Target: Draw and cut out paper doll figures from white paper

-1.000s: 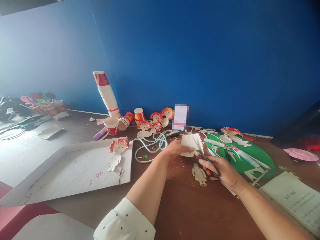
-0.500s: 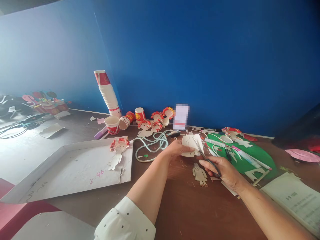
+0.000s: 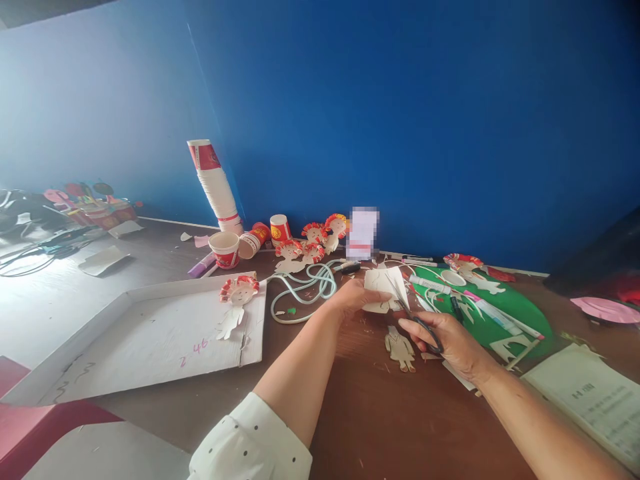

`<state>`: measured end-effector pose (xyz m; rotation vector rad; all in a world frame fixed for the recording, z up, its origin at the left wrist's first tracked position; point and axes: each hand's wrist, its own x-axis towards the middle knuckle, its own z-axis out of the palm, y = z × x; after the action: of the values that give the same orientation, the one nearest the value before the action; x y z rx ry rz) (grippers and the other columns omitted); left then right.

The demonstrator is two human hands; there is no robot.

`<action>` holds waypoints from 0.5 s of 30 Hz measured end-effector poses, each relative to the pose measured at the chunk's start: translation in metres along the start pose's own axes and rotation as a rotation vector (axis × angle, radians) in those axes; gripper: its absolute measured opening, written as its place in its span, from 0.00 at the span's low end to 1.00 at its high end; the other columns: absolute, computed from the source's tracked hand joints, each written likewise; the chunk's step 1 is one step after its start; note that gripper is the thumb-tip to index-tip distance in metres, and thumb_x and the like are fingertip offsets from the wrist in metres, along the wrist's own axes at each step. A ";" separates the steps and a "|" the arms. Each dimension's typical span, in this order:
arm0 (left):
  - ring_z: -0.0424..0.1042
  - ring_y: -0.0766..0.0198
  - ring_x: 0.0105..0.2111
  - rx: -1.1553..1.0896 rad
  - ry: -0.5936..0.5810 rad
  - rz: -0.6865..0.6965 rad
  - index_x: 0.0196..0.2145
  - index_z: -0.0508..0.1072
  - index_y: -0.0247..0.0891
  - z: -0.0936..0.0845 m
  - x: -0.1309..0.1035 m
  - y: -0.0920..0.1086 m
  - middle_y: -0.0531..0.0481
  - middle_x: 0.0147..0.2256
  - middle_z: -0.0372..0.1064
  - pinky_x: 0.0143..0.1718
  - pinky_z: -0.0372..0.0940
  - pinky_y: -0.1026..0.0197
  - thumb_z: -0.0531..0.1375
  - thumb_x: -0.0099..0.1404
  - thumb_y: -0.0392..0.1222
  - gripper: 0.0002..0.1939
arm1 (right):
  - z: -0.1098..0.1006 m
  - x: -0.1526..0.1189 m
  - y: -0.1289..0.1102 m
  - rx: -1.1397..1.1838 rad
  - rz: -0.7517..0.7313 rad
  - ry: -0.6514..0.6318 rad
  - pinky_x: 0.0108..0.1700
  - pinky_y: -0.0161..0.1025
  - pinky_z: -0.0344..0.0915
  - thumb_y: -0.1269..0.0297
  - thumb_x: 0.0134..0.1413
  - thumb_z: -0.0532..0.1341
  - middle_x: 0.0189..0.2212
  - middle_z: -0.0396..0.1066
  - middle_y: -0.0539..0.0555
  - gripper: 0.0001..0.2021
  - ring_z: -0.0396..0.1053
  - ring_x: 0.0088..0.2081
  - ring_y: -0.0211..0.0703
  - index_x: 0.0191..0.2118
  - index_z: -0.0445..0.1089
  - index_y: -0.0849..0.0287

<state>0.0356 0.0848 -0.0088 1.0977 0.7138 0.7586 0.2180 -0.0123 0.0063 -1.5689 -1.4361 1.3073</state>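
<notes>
My left hand [image 3: 356, 297] pinches the left edge of a white paper piece [image 3: 384, 280] with pencil lines on it. In my right hand [image 3: 443, 337] are dark-handled scissors [image 3: 425, 328], their blades over the right part of that paper. A cut-out paper figure [image 3: 399, 348] lies on the brown table just below the scissors. Behind my left hand a pale green cable [image 3: 286, 293] is coiled. Right of the scissors, markers [image 3: 500, 316] and paper scraps rest on a green round sheet [image 3: 530, 320].
A white box lid [image 3: 150, 327] with a paper-cup figure [image 3: 240, 291] is at the left. Stacked cups [image 3: 217, 190], loose cups [image 3: 225, 249] and more cup figures [image 3: 314, 233] stand near the blue wall. An open book [image 3: 585, 393] lies at the right.
</notes>
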 end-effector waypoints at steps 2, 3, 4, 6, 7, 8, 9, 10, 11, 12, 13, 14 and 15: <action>0.73 0.58 0.36 0.003 -0.003 0.012 0.40 0.76 0.32 0.000 0.001 0.000 0.40 0.40 0.74 0.44 0.65 0.55 0.71 0.42 0.40 0.25 | 0.000 0.000 0.001 -0.010 -0.012 -0.003 0.23 0.31 0.54 0.46 0.47 0.62 0.17 0.59 0.45 0.19 0.56 0.21 0.34 0.30 0.71 0.59; 0.73 0.58 0.37 0.012 0.001 0.016 0.40 0.76 0.32 0.000 0.001 0.000 0.40 0.40 0.74 0.44 0.65 0.55 0.71 0.42 0.40 0.25 | 0.000 0.000 0.001 -0.013 -0.016 -0.004 0.23 0.31 0.54 0.46 0.48 0.62 0.17 0.59 0.45 0.19 0.56 0.21 0.34 0.30 0.71 0.59; 0.73 0.58 0.37 0.023 0.007 0.021 0.40 0.76 0.31 0.001 0.001 0.000 0.40 0.40 0.74 0.44 0.65 0.55 0.71 0.42 0.40 0.25 | 0.000 0.001 0.001 -0.015 -0.013 -0.004 0.23 0.31 0.54 0.46 0.48 0.62 0.17 0.59 0.45 0.18 0.56 0.21 0.34 0.30 0.71 0.59; 0.73 0.58 0.37 0.042 0.018 0.039 0.41 0.76 0.31 0.002 0.000 0.001 0.40 0.40 0.74 0.45 0.64 0.54 0.71 0.43 0.39 0.25 | 0.000 0.001 0.001 -0.012 0.008 -0.003 0.24 0.31 0.56 0.46 0.48 0.62 0.17 0.60 0.45 0.18 0.57 0.22 0.34 0.32 0.72 0.58; 0.73 0.58 0.37 0.047 0.024 0.050 0.41 0.75 0.32 0.003 -0.001 0.003 0.40 0.41 0.73 0.45 0.64 0.54 0.71 0.43 0.39 0.25 | 0.000 0.001 0.001 -0.009 0.022 -0.001 0.24 0.31 0.56 0.46 0.48 0.62 0.17 0.60 0.45 0.18 0.58 0.23 0.35 0.33 0.72 0.58; 0.73 0.59 0.37 0.049 0.028 0.060 0.41 0.75 0.32 0.004 -0.002 0.004 0.41 0.41 0.73 0.45 0.64 0.54 0.71 0.43 0.38 0.25 | 0.000 0.000 0.000 -0.006 0.029 -0.001 0.24 0.31 0.57 0.45 0.47 0.62 0.18 0.60 0.45 0.19 0.58 0.23 0.35 0.34 0.72 0.57; 0.72 0.59 0.37 0.050 0.033 0.069 0.41 0.75 0.32 0.005 -0.003 0.006 0.41 0.40 0.74 0.45 0.64 0.54 0.70 0.44 0.38 0.25 | 0.000 0.000 0.000 -0.005 0.031 -0.001 0.25 0.31 0.57 0.45 0.47 0.62 0.18 0.60 0.45 0.19 0.58 0.23 0.35 0.35 0.72 0.57; 0.72 0.60 0.36 0.053 0.041 0.076 0.41 0.75 0.33 0.007 -0.004 0.008 0.42 0.40 0.74 0.45 0.64 0.55 0.71 0.43 0.38 0.25 | 0.001 0.000 0.000 -0.003 0.031 -0.001 0.25 0.31 0.58 0.45 0.47 0.62 0.18 0.61 0.45 0.19 0.59 0.23 0.35 0.36 0.73 0.57; 0.72 0.61 0.35 0.062 0.048 0.078 0.40 0.75 0.32 0.008 -0.006 0.010 0.43 0.38 0.74 0.44 0.65 0.55 0.71 0.43 0.37 0.24 | 0.001 0.000 -0.001 -0.004 0.027 -0.002 0.25 0.31 0.57 0.45 0.47 0.63 0.18 0.61 0.45 0.19 0.59 0.24 0.35 0.37 0.73 0.57; 0.72 0.62 0.35 0.069 0.055 0.079 0.39 0.75 0.32 0.008 -0.008 0.011 0.44 0.37 0.74 0.44 0.65 0.56 0.70 0.43 0.37 0.22 | 0.001 0.000 -0.001 -0.006 0.022 -0.004 0.25 0.31 0.57 0.46 0.47 0.63 0.18 0.61 0.45 0.20 0.59 0.24 0.35 0.38 0.73 0.57; 0.72 0.62 0.34 0.075 0.060 0.081 0.38 0.75 0.33 0.009 -0.009 0.013 0.45 0.36 0.74 0.44 0.65 0.57 0.70 0.44 0.38 0.21 | 0.001 0.000 -0.001 -0.009 0.020 -0.005 0.25 0.31 0.57 0.46 0.47 0.63 0.18 0.61 0.45 0.20 0.59 0.24 0.36 0.39 0.73 0.57; 0.72 0.63 0.34 0.081 0.060 0.075 0.38 0.76 0.33 0.009 -0.011 0.014 0.45 0.36 0.75 0.44 0.65 0.57 0.70 0.44 0.38 0.20 | 0.000 0.000 -0.001 -0.013 0.022 -0.004 0.24 0.31 0.57 0.46 0.47 0.63 0.18 0.61 0.46 0.20 0.59 0.24 0.36 0.38 0.73 0.57; 0.72 0.63 0.33 0.086 0.062 0.069 0.37 0.76 0.33 0.009 -0.012 0.015 0.46 0.35 0.75 0.44 0.65 0.58 0.70 0.44 0.38 0.20 | 0.000 0.000 -0.001 -0.019 0.025 -0.003 0.25 0.32 0.58 0.46 0.47 0.63 0.18 0.61 0.46 0.20 0.60 0.24 0.36 0.38 0.73 0.57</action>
<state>0.0341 0.0744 0.0100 1.1860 0.7696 0.8296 0.2172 -0.0120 0.0070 -1.6031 -1.4390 1.3144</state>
